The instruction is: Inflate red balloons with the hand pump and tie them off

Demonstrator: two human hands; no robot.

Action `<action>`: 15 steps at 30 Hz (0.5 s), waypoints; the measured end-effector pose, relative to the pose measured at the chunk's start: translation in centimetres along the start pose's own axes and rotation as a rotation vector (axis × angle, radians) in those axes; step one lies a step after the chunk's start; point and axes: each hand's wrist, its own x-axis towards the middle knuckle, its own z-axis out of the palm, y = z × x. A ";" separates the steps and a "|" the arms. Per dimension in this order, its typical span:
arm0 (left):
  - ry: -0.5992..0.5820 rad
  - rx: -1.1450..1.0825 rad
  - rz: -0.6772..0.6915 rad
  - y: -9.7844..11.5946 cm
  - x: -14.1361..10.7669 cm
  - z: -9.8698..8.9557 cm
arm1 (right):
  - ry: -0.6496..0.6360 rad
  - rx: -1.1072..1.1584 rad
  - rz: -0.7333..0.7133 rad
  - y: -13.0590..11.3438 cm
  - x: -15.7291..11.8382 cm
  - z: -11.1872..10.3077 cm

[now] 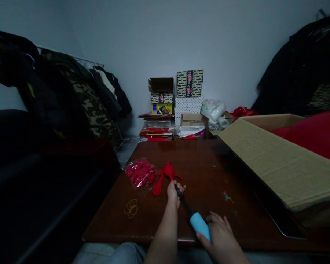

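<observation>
Near the table's middle my left hand [173,191] is closed around the black nozzle end of a balloon pump [199,224], where the neck of a red balloon [168,170] meets it. This balloon looks slightly swollen. My right hand [218,231] is closed on the pump's light blue barrel at the table's front edge, its thumb below and fingers along the far side. A limp red balloon [157,187] lies just left of my left hand. Beside it sits a clear plastic bag of red balloons [141,173]. The lower end of the pump is hidden.
Yellow rubber bands [131,208] lie on the brown table [192,154] at front left. Small colourful scraps [227,198] are at right, near a dark flat device [280,216]. A cardboard box [280,157] holding large red balloons [316,134] juts in from the right.
</observation>
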 end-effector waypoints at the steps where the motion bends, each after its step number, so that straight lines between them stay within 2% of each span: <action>1: -0.001 0.000 0.000 0.0 0.1 0.0 | 0.011 0.004 -0.007 -0.4 0.7 -0.1; 8: 0.025 0.010 0.000 0.1 0.5 0.1 | 0.071 -0.003 -0.022 -3.1 5.7 -0.4; 11: 0.037 0.006 0.009 0.1 0.6 0.0 | 0.081 -0.004 -0.031 -3.0 5.7 0.1; 15: 0.019 0.002 0.029 -0.1 0.5 -0.1 | 0.104 -0.020 -0.049 -1.6 3.6 1.0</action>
